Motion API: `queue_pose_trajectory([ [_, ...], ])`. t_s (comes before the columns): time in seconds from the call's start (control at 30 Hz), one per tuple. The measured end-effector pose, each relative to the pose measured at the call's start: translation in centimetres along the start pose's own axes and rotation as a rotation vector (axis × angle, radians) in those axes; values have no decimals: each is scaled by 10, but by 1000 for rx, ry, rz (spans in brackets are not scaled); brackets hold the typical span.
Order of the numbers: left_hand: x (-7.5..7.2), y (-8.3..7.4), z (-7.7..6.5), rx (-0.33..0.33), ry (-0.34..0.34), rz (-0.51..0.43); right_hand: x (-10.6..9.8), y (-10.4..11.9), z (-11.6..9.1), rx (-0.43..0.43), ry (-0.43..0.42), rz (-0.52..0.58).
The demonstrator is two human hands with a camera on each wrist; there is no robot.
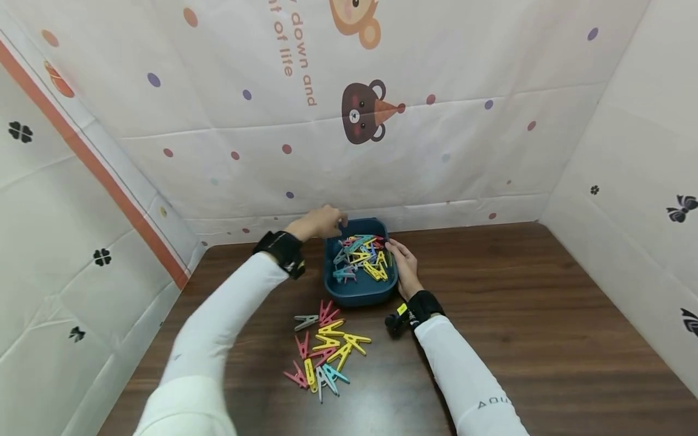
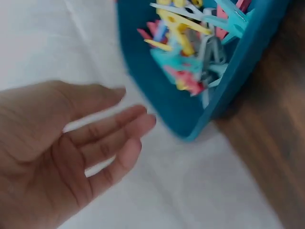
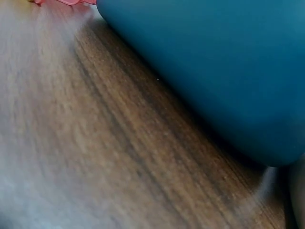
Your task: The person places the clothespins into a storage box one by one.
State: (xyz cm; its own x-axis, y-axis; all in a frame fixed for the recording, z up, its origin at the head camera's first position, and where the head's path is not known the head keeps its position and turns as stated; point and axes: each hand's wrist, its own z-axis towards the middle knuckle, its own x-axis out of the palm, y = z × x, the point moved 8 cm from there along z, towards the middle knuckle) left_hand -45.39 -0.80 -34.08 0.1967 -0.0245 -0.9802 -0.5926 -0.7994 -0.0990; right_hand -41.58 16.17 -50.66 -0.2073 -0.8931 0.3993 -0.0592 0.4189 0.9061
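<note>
A dark blue plastic bin (image 1: 357, 298) holds a heap of clothespins (image 1: 362, 254) in yellow, pink, teal and grey. My left hand (image 1: 323, 222) hovers at the bin's far left corner. Its fingers are loosely bent and a gap shows between thumb and fingertips (image 2: 148, 121), with nothing in it. On the other side, my right hand (image 1: 405, 266) holds the bin by its right wall, fingertips at the rim. In the right wrist view the bin's outer wall (image 3: 214, 71) fills the upper right, and only a sliver of the hand shows at the edge.
More clothespins (image 1: 327, 344), yellow, pink, teal and grey, lie spread on the brown wooden table (image 1: 491, 303) in front of the bin. A white printed sheet (image 1: 436, 151) rises right behind the bin, and more sheeting (image 1: 627, 181) borders the table on the right.
</note>
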Motion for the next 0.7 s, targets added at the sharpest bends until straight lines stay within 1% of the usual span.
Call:
queue_pose_trajectory([
  [0.07, -10, -9, -22, 109, -24, 16, 0, 1, 0, 3, -2, -4],
  [0.1, -12, -14, -35, 156, -26, 17, -1, 1, 0, 6, -3, -9],
  [0.13, -11, -19, -49, 201, -23, 20, -1, 2, -1, 6, -1, -14],
  [0.2, -3, -27, -76, 261, -5, 31, -1, 2, 0, 4, 1, -24],
  [0.3, 20, -36, -114, 317, 25, 58, 0, 4, 0, -7, 6, -34],
  [0.37, 41, -40, -136, 347, 41, 91, 1, 4, 0, -11, 9, -36],
  [0.43, 62, -41, -155, 381, 54, 135, 2, 2, 1, -7, 7, -39],
  [0.5, 84, -39, -170, 394, 90, 169, 2, 0, 1, -3, 1, -38],
  [0.57, 102, -35, -181, 387, 140, 156, 1, 0, 1, -1, -7, -36],
  [0.63, 115, -29, -186, 363, 183, 110, 0, 0, 1, -7, -17, -34],
  [0.7, 123, -26, -186, 344, 193, 73, -1, 2, 2, -15, -7, -22],
])
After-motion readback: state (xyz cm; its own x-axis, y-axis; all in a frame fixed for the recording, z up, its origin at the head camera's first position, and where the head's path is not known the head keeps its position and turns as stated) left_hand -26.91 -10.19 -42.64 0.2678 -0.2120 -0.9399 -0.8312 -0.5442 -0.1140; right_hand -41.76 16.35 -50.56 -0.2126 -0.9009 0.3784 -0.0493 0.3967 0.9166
